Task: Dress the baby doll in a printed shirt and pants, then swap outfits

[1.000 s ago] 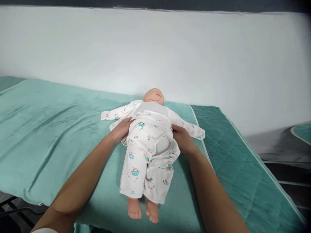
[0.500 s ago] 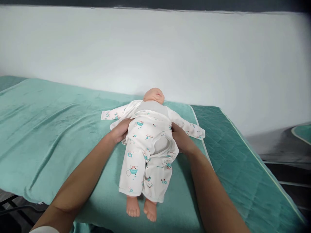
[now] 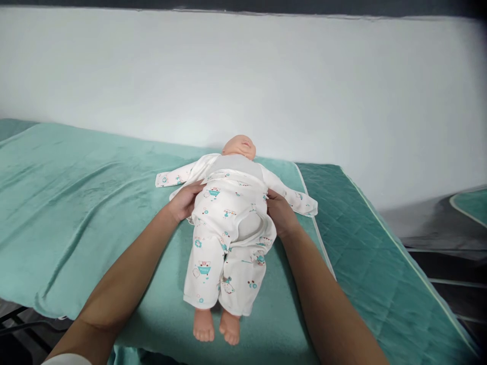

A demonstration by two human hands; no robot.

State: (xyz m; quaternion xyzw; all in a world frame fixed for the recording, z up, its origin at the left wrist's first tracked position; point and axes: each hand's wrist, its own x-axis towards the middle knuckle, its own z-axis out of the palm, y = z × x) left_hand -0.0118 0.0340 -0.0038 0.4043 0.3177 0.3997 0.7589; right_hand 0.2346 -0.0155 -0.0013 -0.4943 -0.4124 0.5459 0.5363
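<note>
A baby doll (image 3: pixel 239 146) lies on its back with its head at the far end and its bare feet (image 3: pixel 204 325) toward me. It wears white printed trousers (image 3: pixel 203 258), pulled up over the belly, and an open white jacket (image 3: pixel 289 196) whose sleeves spread out to both sides. My left hand (image 3: pixel 186 201) is closed at the left edge of the trousers' waist, its fingertips hidden in the cloth. On the right side of the waist, my right hand (image 3: pixel 280 213) grips the trousers likewise, with most fingers out of sight behind the fabric.
A light green blanket (image 3: pixel 87 218), wrinkled at the left, lies under the doll. To the right a darker quilted green cover (image 3: pixel 365 253) runs to the bed's edge. A white wall (image 3: pixel 243 76) rises right behind the doll's head. Dark slats (image 3: pixel 452 274) show beyond the right edge.
Both hands stay at the trousers' waist with hardly any movement. The whole view has shifted slightly, so doll and bed appear a little further left.
</note>
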